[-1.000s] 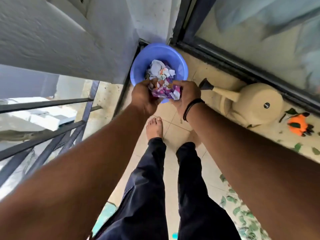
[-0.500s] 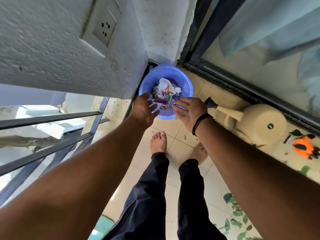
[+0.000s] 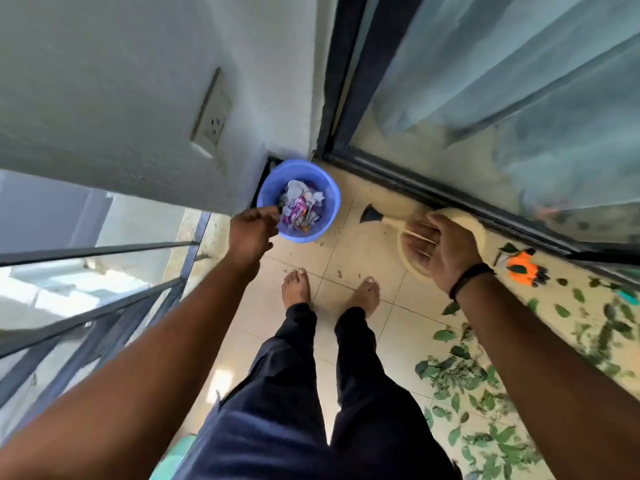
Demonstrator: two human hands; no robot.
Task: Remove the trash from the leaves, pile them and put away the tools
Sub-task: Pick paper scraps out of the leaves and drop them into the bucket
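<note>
A blue bucket stands in the floor corner with crumpled wrappers and paper trash inside. My left hand hovers just left of the bucket's rim, fingers loosely bent, holding nothing. My right hand is spread with straight fingers above a cream watering can, which it partly hides; only the can's black-tipped spout shows clearly. Green leaves lie scattered over the tiles at the lower right.
An orange hand tool lies by the sliding glass door track. A metal railing runs along the left. A wall with a socket stands behind the bucket. My bare feet stand on the tiles.
Both hands let go of the trash, which now lies in the bucket. The hands rose and parted; the right one moved right over the watering can.
</note>
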